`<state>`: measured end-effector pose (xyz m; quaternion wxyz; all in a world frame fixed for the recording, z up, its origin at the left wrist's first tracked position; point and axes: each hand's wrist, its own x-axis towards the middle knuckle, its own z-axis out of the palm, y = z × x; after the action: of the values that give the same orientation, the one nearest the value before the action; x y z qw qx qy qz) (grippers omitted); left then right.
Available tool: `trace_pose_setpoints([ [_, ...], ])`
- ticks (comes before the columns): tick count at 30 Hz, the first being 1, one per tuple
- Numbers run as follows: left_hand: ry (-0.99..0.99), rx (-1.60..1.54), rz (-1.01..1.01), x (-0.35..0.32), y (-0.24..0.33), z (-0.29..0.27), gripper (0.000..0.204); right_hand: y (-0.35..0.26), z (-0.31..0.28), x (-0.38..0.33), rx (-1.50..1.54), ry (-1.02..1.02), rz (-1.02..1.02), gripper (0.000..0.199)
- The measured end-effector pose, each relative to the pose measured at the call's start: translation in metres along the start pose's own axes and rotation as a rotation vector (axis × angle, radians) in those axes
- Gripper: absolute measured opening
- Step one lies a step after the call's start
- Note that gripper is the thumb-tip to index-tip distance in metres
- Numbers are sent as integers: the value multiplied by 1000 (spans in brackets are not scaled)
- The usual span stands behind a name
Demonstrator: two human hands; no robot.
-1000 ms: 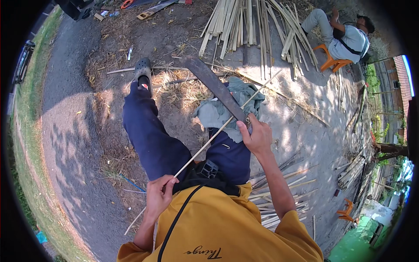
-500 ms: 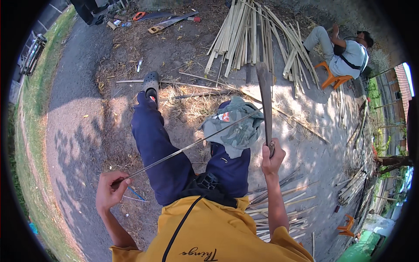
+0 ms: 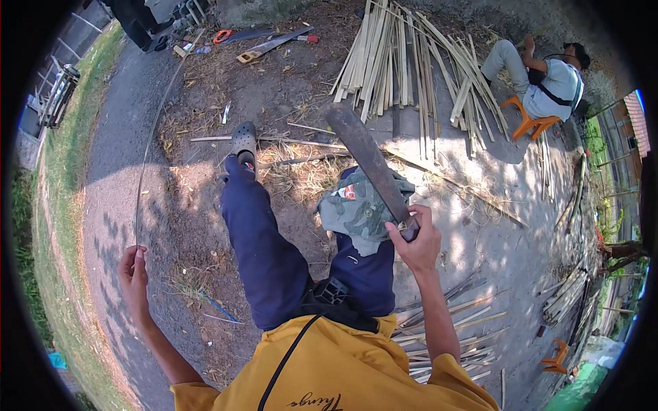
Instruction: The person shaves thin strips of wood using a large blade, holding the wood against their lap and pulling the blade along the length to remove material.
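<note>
My left hand [image 3: 135, 270], out at the left, pinches the lower end of a long thin strip [image 3: 156, 113], which looks like split bamboo. The strip rises away from me, bending slightly, toward the top of the view. In my right hand [image 3: 419, 241] is the handle of a machete [image 3: 370, 161]. Its broad dark blade slants up and to the left, passing above a camouflage cloth [image 3: 363, 212] draped over my right knee. Strip and blade are well apart.
Many pale strips [image 3: 377, 61] lie piled at the far right, and more strips [image 3: 452, 329] sit beside my right hip. Handsaws [image 3: 274, 44] rest on the ground ahead. A person [image 3: 552, 85] sits on an orange stool [image 3: 528, 123]; another person's legs [image 3: 137, 24] stand far left.
My left hand has swung left and forward, turning the strip from across my lap to pointing away. The machete has tilted left, and the strip no longer meets its blade.
</note>
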<state>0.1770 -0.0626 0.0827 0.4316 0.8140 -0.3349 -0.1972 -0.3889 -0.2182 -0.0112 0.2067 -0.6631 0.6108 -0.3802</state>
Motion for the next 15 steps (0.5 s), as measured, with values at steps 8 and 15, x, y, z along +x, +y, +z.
trace_pose_setpoints([
  [8, -42, 18, 126, -6, 22, 21, 15, -37, 24, 24, -88, -83, -264, 54],
  [15, -231, -19, 229, -16, 63, 48, 15, -51, 41, 52, -176, -304, -464, 57],
])
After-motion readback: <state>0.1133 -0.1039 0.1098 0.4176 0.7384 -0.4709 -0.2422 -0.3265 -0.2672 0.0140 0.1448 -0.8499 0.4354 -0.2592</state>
